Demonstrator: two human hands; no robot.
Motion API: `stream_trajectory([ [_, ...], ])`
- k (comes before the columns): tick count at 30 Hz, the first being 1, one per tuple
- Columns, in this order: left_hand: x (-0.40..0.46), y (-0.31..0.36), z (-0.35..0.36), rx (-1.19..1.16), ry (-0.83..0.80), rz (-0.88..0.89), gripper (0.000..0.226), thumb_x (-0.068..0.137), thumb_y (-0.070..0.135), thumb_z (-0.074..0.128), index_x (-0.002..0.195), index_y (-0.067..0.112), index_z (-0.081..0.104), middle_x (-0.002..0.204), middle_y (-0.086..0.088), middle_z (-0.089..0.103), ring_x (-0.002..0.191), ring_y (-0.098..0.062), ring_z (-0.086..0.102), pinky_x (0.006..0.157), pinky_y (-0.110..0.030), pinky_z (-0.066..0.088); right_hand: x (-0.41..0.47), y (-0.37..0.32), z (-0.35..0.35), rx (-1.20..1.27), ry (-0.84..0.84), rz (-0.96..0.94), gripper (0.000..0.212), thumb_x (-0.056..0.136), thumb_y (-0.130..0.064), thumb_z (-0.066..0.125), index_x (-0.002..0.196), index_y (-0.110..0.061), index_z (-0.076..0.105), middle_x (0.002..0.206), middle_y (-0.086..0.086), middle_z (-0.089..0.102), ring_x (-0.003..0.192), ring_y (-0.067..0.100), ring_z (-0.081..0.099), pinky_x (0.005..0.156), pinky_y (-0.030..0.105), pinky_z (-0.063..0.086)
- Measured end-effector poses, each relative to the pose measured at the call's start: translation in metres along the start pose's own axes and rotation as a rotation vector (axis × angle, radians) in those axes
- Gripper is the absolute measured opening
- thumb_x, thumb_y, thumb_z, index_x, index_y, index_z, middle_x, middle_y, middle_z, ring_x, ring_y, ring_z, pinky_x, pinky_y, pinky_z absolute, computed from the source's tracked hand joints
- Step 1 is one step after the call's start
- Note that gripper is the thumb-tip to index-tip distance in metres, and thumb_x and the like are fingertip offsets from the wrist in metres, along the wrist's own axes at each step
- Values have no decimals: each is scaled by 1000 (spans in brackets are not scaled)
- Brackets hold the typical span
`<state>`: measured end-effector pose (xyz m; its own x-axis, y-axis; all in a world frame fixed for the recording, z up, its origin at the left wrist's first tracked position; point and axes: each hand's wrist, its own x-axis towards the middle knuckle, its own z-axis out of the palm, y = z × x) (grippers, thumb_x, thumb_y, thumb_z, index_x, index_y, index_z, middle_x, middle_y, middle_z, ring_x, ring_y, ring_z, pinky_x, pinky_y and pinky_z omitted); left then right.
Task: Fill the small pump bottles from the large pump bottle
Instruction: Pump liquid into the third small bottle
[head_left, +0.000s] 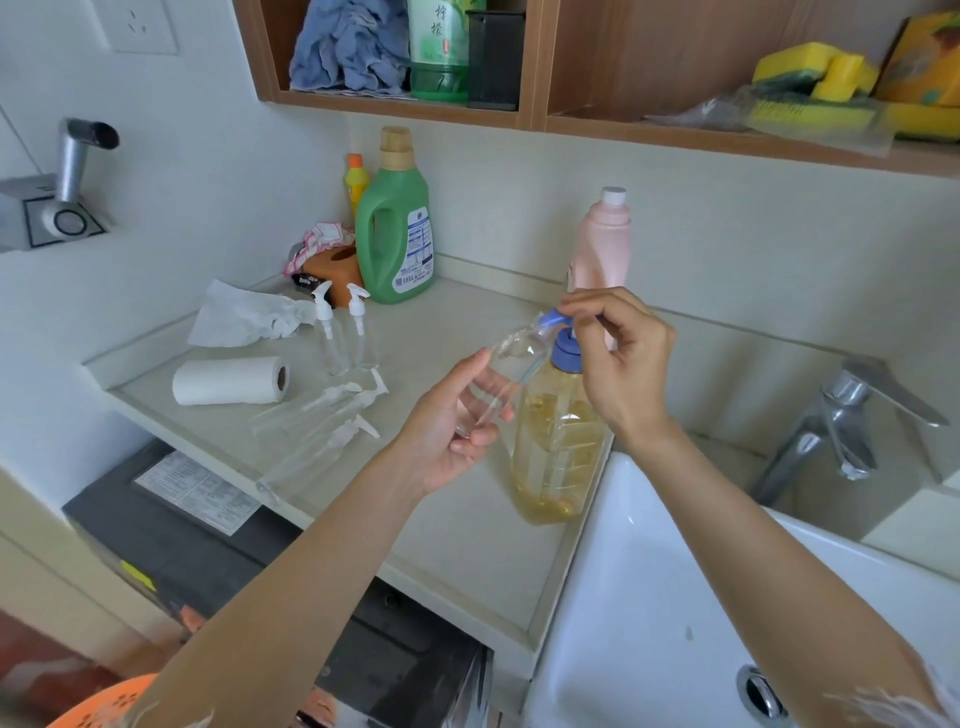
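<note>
Beside the sink, on the pale desk, stands your big bottle, its clear body holding yellowish liquid and its blue pump on top. Your right hand sits over that pump, its fingers curled onto the pump head. Your left hand grasps a small clear bottle, tilted with its open mouth up against the blue nozzle; the thumb and fingers wrap its lower body. Further left on the desk two small pump bottles stand upright side by side, and three more lie on their sides nearer you, all clear with white pumps. A paper roll lies on its side to the left of those, and a crumpled tissue sits behind it. At the back wall you have a green jug, a small yellow bottle behind it, and a pink bottle just behind your right hand. A chrome tap stands to the right of the sink.
</note>
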<state>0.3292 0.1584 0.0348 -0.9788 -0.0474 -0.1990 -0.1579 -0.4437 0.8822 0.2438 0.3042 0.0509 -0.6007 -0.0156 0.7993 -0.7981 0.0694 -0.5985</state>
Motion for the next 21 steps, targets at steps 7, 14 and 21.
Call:
stream_trajectory([
  [7, -2, 5, -6, 69, 16, -20, 33, 81, 46, 57, 61, 22, 66, 64, -6, 51, 34, -5, 30, 30, -11, 15, -10, 4, 2, -32, -11, -34, 30, 74, -7, 43, 79, -4, 73, 83, 1, 66, 82, 12, 63, 77, 15, 46],
  [14, -8, 10, -2, 135, -27, 7, 31, 74, 45, 59, 82, 15, 62, 68, -1, 57, 41, -5, 36, 34, -10, 19, 9, -8, -9, -39, -91, -8, 36, 80, -17, 40, 82, -5, 74, 82, -1, 67, 80, 8, 63, 76, 21, 47],
  [21, -6, 8, 0, 172, -61, 41, 27, 69, 36, 65, 87, 17, 61, 73, 3, 60, 43, -3, 41, 34, -9, 23, 9, -7, -6, 30, -60, 23, 33, 80, -16, 39, 83, -10, 71, 84, 3, 68, 83, 3, 63, 78, 15, 46],
])
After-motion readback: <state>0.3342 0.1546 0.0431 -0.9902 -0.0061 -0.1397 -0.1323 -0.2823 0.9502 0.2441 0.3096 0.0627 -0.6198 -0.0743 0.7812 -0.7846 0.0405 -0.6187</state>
